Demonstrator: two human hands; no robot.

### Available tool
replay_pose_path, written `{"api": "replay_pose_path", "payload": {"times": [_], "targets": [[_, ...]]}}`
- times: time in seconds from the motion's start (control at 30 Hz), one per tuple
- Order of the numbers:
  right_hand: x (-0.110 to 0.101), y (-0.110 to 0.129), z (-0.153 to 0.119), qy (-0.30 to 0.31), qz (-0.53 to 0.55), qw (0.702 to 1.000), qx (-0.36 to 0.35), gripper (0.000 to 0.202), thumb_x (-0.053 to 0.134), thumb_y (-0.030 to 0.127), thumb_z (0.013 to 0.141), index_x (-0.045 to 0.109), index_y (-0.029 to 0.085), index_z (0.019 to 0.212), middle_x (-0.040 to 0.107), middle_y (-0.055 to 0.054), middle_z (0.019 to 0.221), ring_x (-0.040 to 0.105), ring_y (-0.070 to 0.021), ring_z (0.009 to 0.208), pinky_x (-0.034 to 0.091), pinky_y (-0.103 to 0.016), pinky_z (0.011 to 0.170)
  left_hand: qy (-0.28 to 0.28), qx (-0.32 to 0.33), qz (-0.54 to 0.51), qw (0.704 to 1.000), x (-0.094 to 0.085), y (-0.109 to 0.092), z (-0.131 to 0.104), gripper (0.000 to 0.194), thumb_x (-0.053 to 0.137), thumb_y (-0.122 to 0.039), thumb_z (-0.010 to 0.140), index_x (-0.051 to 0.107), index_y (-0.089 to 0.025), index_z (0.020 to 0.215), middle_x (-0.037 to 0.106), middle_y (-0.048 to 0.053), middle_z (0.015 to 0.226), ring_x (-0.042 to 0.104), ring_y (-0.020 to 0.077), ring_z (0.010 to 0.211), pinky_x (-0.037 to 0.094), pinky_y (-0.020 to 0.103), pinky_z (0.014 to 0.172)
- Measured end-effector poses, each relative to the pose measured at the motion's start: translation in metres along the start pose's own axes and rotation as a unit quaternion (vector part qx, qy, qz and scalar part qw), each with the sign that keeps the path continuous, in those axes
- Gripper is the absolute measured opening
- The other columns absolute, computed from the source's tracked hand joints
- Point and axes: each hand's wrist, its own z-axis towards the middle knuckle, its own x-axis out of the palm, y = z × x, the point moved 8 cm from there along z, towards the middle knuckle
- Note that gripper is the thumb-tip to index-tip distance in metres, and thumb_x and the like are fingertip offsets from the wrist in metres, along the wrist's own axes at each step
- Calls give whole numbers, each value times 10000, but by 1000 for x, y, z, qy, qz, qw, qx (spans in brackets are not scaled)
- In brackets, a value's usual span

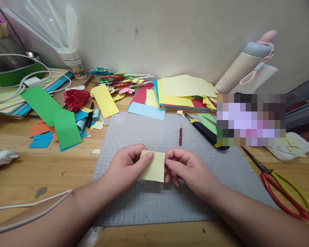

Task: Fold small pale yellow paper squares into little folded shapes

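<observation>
A small pale yellow square of paper is held up over the grey cutting mat. My left hand grips it at the left, thumb flat on top and fingers behind. At the right edge, which looks slightly rough, the thumb and fingers of my right hand are closed in a pinch; how much paper lies between them is partly hidden. Beyond my hands, a short red and black pencil lies on the mat, with a black and yellow utility knife to its right.
Scissors with red and yellow handles lie at the right. Green paper strips, a crumpled red paper piece and scraps are at the left. Stacked coloured paper stands by the wall. A white cable crosses my left forearm.
</observation>
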Motion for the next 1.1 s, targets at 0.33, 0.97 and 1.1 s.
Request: {"api": "replay_pose_path", "payload": {"times": [0.33,0.97,1.1], "targets": [[-1,-6,2,-4,-10,1000,0,77,532,213,776,516,184,706,572,38,576,517,-79,489,330,-190,410,4,1,25,1000,0,0,0,360,506,-430,849,473,-178,593,441,-38,565,408,107,531,316,229,488],[-4,-12,1,-5,-21,999,25,49,503,235,744,498,199,711,538,44,581,463,-85,460,291,-187,367,-16,28,34,999,-7,-6,-1,366,502,-403,856,394,-193,576,369,-55,567,346,100,535,289,233,498],[4,-8,-3,49,-40,998,2,97,508,265,809,531,187,757,590,10,658,523,-94,528,328,-192,405,-8,31,27,999,-4,-6,-1,366,507,-404,856,390,-195,580,376,-55,569,352,100,536,288,230,495]]}}
